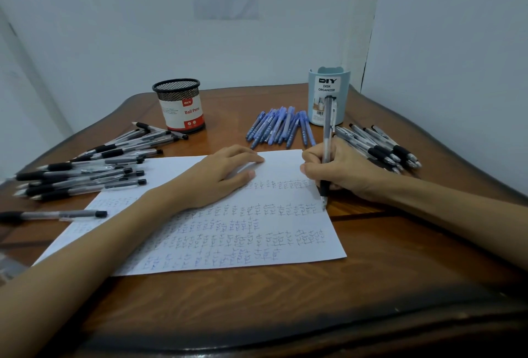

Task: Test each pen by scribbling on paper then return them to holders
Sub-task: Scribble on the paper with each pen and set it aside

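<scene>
Currently Testing: One Pen at the Sheet's Right Edge

The right hand [348, 169] is gripping a clear-barrelled pen [328, 134], with thumb and fingers curled round the lower barrel above its black grip. This pen is standing nearly upright. Its tip is touching the paper [257, 243] just below the hand, at the sheet's right edge, beside rows of small scribbles.

The left hand [223, 174] is lying flat on the paper, fingers straight and loosely together, thumb set apart. It is pressing the sheet onto the table [257, 300]. The two hands are lying near each other without touching.

Surrounding items, located from the hands:

- Beyond the right hand, a pale blue desk organizer [328, 83] is standing upright. The held pen's upper end is overlapping it in view.
- Beyond the gap between the two hands, a bunch of blue pens [283, 126] is lying on the table.
- On the outer side of the right hand, a right pile of black-grip pens [380, 146] is lying just beside the knuckles.
- Beyond the left hand, a black mesh holder [180, 106] labelled "Ball Pens" is standing upright.
- On the outer side of the left hand, a left pile of black-grip pens [94, 166] is spreading up to the paper's far edge.
- A single pen [54, 215] is lying apart, beside the left forearm.
</scene>
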{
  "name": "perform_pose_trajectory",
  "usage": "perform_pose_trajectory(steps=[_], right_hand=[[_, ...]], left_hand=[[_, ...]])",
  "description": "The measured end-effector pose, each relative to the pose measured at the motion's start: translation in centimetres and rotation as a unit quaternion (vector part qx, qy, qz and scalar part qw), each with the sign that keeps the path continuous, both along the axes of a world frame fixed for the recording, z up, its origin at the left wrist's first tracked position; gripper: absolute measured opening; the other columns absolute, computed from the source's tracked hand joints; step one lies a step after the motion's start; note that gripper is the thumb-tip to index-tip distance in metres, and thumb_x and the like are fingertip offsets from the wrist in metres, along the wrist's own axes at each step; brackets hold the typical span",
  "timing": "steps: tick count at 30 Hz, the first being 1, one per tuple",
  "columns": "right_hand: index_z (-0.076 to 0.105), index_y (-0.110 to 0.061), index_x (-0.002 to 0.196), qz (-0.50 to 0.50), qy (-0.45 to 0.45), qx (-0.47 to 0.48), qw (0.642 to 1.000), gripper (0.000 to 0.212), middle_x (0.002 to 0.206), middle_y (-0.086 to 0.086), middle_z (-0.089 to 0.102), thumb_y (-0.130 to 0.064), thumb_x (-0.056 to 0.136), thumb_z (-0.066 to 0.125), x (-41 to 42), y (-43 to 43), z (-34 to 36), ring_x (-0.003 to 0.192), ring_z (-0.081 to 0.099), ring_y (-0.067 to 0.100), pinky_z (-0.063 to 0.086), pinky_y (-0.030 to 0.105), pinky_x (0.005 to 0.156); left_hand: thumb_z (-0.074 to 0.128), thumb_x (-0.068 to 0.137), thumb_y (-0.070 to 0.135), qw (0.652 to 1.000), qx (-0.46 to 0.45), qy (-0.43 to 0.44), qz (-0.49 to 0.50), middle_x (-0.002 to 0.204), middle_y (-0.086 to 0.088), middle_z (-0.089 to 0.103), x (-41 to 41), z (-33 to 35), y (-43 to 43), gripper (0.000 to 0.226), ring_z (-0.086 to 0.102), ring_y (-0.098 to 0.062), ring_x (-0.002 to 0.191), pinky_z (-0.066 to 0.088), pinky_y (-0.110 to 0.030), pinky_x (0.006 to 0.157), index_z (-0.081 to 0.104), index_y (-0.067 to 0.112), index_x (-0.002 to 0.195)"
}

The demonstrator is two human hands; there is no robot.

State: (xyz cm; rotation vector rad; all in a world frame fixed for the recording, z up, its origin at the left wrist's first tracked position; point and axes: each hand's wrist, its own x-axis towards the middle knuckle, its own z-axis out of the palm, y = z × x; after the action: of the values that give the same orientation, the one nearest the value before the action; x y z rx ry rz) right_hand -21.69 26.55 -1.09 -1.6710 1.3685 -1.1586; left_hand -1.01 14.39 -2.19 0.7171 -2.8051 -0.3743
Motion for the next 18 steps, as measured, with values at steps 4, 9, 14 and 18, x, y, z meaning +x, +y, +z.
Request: perform_pose_trajectory(steps=[4,9,14,18], right_hand=[[0.039,-0.008,0.052,0.004,0.003,0.004,1.0,0.041,0.044,-0.001,0.034,0.005,0.088,0.053,0.12,0.17,0.09,0.037,0.034,0.003,0.032,0.012,0.039],[0.039,-0.006,0.054,-0.019,-0.004,-0.014,1.0,0.039,0.049,0.007,0.029,0.005,0.088,0.053,0.09,0.16,0.04,0.038,0.033,0.004,0.032,0.012,0.038],[0.04,-0.006,0.054,-0.01,0.008,-0.004,1.0,0.039,0.049,0.007,0.031,0.005,0.088,0.053,0.17,0.18,0.18,0.038,0.034,0.004,0.032,0.012,0.039],[0.035,-0.009,0.051,-0.028,-0.001,-0.012,1.0,0.043,0.046,0.002,0.029,0.007,0.087,0.053,0.07,-0.07,0.03,0.04,0.031,0.004,0.031,0.013,0.039]], left_hand=[[0.037,0.097,0.037,1.0,0.0,0.0,-0.003,0.14,0.009,0.039,0.0,0.02,-0.01,0.041,0.035,-0.003,0.125,0.03,-0.023,0.103,0.042,0.029,0.136],[0.037,0.097,0.037,1.0,-0.001,-0.001,-0.003,0.139,0.01,0.039,0.0,0.05,0.0,0.041,0.034,-0.001,0.123,0.029,-0.021,0.102,0.042,0.03,0.136],[0.036,0.096,0.039,1.0,0.001,-0.003,-0.004,0.139,0.01,0.039,-0.03,0.09,0.04,0.042,0.035,-0.003,0.124,0.031,-0.024,0.104,0.042,0.03,0.136],[0.037,0.097,0.037,1.0,-0.004,-0.001,-0.004,0.139,0.01,0.039,0.01,0.1,0.06,0.041,0.034,-0.002,0.125,0.028,-0.021,0.102,0.042,0.029,0.136]])
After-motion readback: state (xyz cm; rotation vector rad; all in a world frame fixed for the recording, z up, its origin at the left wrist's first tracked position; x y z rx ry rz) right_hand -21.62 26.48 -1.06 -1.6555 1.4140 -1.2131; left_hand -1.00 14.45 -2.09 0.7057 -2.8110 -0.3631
